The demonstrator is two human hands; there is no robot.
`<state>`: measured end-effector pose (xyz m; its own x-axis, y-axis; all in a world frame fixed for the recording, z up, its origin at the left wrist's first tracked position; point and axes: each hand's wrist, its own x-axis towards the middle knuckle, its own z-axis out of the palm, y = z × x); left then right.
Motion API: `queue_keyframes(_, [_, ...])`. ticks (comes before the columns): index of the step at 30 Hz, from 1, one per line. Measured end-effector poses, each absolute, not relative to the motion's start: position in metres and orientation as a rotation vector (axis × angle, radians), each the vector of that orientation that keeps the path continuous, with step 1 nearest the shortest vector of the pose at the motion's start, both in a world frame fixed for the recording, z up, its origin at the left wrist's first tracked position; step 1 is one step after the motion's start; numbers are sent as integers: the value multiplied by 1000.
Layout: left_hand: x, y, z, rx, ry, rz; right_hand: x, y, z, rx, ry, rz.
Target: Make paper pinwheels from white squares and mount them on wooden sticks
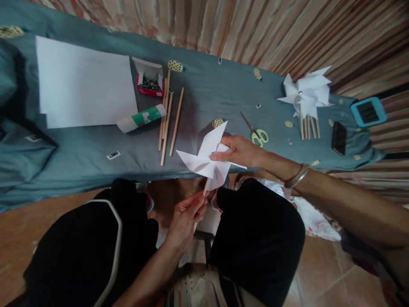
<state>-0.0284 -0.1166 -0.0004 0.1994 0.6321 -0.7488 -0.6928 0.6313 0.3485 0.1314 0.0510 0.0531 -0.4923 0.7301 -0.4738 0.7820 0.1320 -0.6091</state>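
Note:
A white paper pinwheel (204, 158) is held up in front of me, over the near edge of the table. My left hand (187, 215) is wrapped round its wooden stick (206, 186), below the blades. My right hand (238, 151) pinches the paper at the pinwheel's centre and right side, with the thumb on top. The fingers behind the paper are partly hidden. Just beyond my right hand lies a pair of scissors (258, 134) with light green handles. Several loose wooden sticks (177, 121) lie to the left of the pinwheel.
Left on the blue-green cloth (79, 157) are white paper sheets (86, 85), a green-and-white tube (143, 118) and a red box of small metal pins (151, 83). Several assembled pinwheels (308, 94) lie at the right, near a dark phone (339, 138) and a blue-framed device (368, 111).

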Motion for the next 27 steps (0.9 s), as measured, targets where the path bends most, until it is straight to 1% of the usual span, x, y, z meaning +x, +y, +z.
queue_keyframes(4, [-27, -115, 0, -81, 1007, 934, 133, 55, 54, 1503, 2298, -1391])
queue_keyframes(10, [-28, -116, 1, -93, 1005, 920, 134, 59, 51, 1514, 2276, -1424])
queue_keyframes(17, [-28, -116, 3, -120, 968, 915, 134, 56, 48, 1529, 2170, -1718])
queue_keyframes(27, [-27, -113, 5, -172, 928, 927, 141, 71, 57, 1451, 2112, -1702])
